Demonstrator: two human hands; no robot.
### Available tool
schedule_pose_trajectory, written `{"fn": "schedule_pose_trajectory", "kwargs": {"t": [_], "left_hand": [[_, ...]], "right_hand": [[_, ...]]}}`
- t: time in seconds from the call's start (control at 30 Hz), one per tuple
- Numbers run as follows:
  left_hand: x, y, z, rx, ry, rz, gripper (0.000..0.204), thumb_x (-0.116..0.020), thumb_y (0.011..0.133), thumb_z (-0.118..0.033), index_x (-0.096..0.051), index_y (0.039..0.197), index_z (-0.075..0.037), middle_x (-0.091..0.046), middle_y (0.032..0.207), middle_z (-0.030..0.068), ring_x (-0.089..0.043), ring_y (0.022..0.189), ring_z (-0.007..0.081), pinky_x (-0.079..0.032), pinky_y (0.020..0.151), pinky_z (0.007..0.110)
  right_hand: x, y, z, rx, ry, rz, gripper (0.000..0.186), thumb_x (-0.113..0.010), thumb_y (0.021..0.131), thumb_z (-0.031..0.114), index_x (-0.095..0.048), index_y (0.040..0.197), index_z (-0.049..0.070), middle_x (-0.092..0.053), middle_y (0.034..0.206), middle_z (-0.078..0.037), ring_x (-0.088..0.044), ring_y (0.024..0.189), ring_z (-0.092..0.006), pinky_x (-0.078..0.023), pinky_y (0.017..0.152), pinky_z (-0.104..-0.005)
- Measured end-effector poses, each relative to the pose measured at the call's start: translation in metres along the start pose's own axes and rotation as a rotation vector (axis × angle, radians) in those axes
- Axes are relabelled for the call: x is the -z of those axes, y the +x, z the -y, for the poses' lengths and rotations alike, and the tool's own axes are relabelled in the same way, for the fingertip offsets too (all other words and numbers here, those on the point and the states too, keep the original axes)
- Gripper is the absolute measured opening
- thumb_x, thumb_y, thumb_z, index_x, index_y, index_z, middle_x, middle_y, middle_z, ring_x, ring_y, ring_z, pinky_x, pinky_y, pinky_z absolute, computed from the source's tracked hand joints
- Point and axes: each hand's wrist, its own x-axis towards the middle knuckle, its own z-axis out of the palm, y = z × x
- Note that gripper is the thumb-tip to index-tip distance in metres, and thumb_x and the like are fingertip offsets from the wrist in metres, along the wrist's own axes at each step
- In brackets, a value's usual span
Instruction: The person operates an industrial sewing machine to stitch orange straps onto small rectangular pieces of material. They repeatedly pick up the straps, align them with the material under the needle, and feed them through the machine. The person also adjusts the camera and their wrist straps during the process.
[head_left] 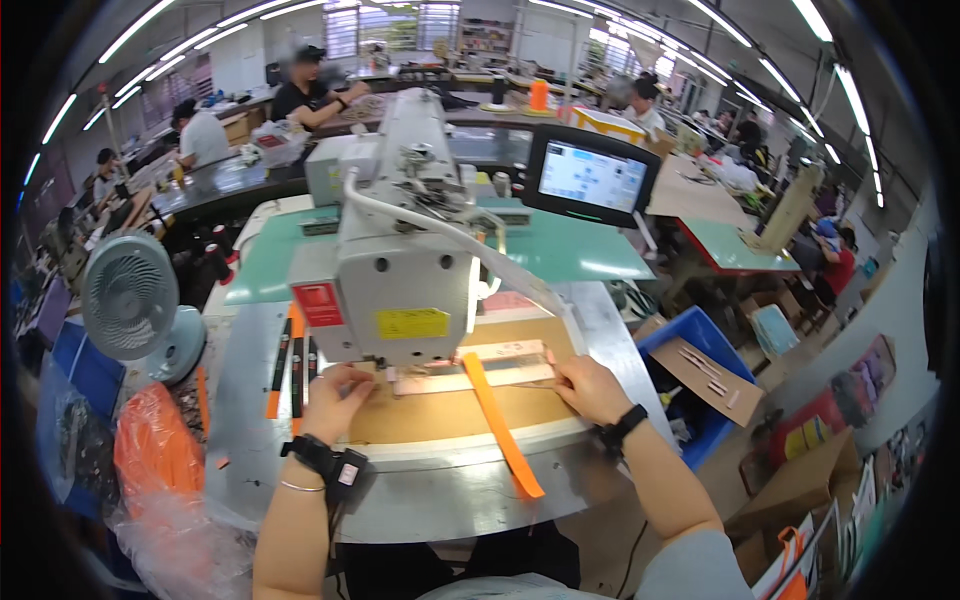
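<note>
Under the head of a grey sewing machine (405, 285) lies a tan board (410, 425) with a pale framed slot (470, 379) across it. An orange strap (497, 425) runs from the slot toward me, its near end over the table edge. My left hand (338, 400) is at the slot's left, thumb and fingertips drawn together; what they pinch, if anything, is too small to tell. My right hand (592, 388) is closed at the slot's right end, its fingertips against the frame; anything in them is hidden.
Dark and orange strips (296, 365) lie left on the metal table (250, 440). Beyond them are a fan (130, 295) and a plastic bag of orange material (160, 440). A lit screen (590, 178) stands right, above a blue bin (715, 345) with cardboard on it. People work behind.
</note>
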Motion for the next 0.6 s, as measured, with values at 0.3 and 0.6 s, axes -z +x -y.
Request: {"fn": "schedule_pose_trajectory", "kwargs": {"t": [0.3, 0.6], "left_hand": [[0.000, 0.000, 0.003, -0.043, 0.067, 0.016, 0.020, -0.064, 0.077, -0.022, -0.066, 0.090, -0.007, -0.059, 0.099, 0.0162, -0.054, 0.099, 0.0287, -0.042, 0.086, 0.034], [0.010, -0.001, -0.016, 0.018, 0.105, 0.066, 0.020, -0.064, 0.077, -0.022, -0.066, 0.090, -0.007, -0.059, 0.101, 0.0168, -0.054, 0.102, 0.0296, -0.043, 0.086, 0.036]], "right_hand": [[0.009, -0.007, 0.004, 0.021, 0.081, 0.043, 0.010, -0.060, 0.067, 0.011, -0.051, 0.066, 0.006, -0.053, 0.067, -0.010, -0.052, 0.069, -0.0274, -0.043, 0.061, -0.0370], [0.007, -0.005, 0.004, -0.072, 0.188, 0.021, 0.009, -0.061, 0.067, 0.008, -0.055, 0.068, 0.002, -0.054, 0.065, -0.010, -0.054, 0.065, -0.0244, -0.045, 0.058, -0.0336]]}}
